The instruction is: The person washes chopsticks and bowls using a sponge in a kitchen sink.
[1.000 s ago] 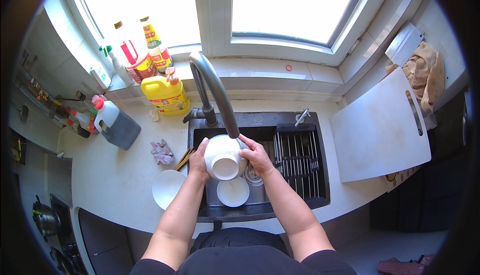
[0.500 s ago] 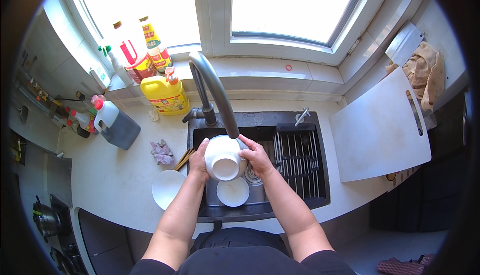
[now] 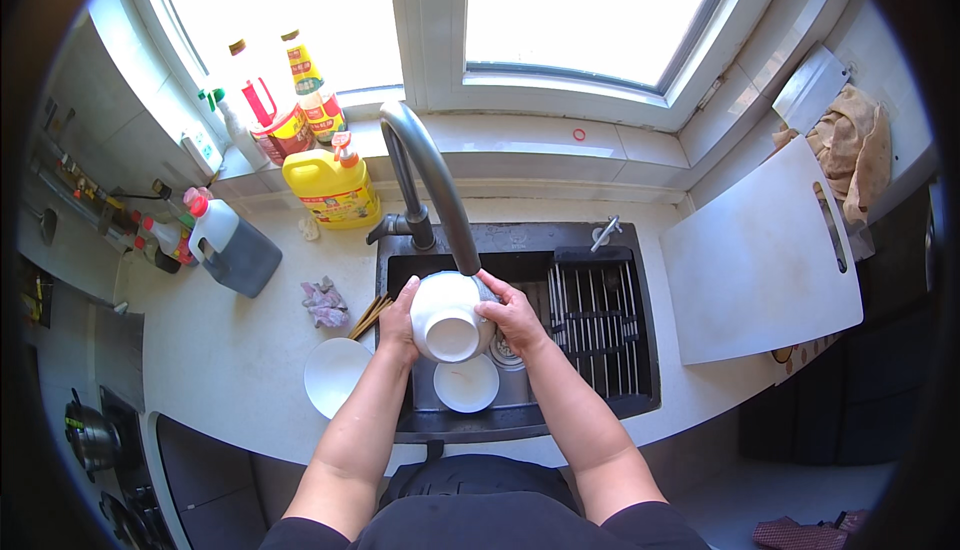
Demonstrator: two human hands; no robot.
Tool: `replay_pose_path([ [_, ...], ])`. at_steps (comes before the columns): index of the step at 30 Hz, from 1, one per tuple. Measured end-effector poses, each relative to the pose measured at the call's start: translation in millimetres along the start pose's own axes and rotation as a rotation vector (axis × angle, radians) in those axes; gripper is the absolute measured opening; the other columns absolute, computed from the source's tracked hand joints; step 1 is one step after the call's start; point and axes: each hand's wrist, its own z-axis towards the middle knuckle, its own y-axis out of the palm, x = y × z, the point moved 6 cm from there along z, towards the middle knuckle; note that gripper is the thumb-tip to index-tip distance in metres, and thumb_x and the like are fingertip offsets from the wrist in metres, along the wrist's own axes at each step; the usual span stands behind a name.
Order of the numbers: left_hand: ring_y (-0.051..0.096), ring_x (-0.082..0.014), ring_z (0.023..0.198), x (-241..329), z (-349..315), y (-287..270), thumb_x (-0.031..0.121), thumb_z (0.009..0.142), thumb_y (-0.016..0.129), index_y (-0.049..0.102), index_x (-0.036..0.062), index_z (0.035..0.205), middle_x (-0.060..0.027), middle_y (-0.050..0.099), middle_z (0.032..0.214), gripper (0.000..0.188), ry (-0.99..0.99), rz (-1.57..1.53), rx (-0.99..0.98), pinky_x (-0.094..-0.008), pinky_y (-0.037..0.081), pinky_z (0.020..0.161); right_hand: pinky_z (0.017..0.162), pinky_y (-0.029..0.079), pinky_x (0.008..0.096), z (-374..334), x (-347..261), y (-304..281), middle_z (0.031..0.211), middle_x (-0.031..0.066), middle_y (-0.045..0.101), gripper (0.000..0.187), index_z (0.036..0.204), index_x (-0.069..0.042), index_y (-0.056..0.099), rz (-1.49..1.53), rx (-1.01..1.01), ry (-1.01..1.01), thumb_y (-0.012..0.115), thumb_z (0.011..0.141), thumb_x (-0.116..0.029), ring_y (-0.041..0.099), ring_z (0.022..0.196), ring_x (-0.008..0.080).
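Note:
A white bowl [image 3: 450, 322] is held between my two hands above the sink [image 3: 520, 426], its foot ring turned toward me. My left hand [image 3: 399, 318] grips its left side and my right hand [image 3: 512, 314] its right side, with the thumb on the outer wall. Right at the bowl's far edge is the spout end of the dark grey faucet [image 3: 440, 180]. Whether water runs is hidden behind the bowl. Below it, a small white dish [image 3: 466, 390] lies in the sink, beside the drain strainer [image 3: 504, 352].
Left of the sink are a white plate [image 3: 335, 375], wooden chopsticks [image 3: 368, 318] and a crumpled cloth [image 3: 325, 303]. A yellow jug [image 3: 330, 193] and a dark-filled jug [image 3: 238, 255] stand farther back. A metal drying rack [image 3: 600, 325] spans the sink's right side; a white cutting board [image 3: 760, 255] leans beyond.

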Motion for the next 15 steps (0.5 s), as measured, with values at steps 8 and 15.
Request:
replay_pose_path([
  [8, 0.063, -0.0231, 0.086, -0.3, 0.8, -1.2, 0.035, 0.089, 0.054, 0.059, 0.0002, 0.105, -0.0112, 0.065, 0.097, 0.039, 0.013, 0.001, 0.006, -0.0356, 0.051, 0.077, 0.096, 0.038, 0.0277, -0.1, 2.5, -2.0, 0.120, 0.0073, 0.054, 0.065, 0.133, -0.007, 0.045, 0.048, -0.018, 0.001, 0.063, 0.070, -0.005, 0.052, 0.107, 0.0160],
  [15, 0.064, -0.0231, 0.084, 1.5, -3.2, 0.2, 0.035, 0.089, 0.055, 0.060, 0.0006, 0.103, -0.0109, 0.065, 0.095, 0.037, 0.009, 0.021, 0.018, -0.0356, 0.052, 0.075, 0.094, 0.039, 0.0273, -2.3, 0.9, -1.3, 0.118, 0.0069, 0.056, 0.060, 0.132, -0.008, 0.046, -0.029, 0.016, -0.005, 0.065, 0.075, -0.008, 0.054, 0.103, 0.0148],
])
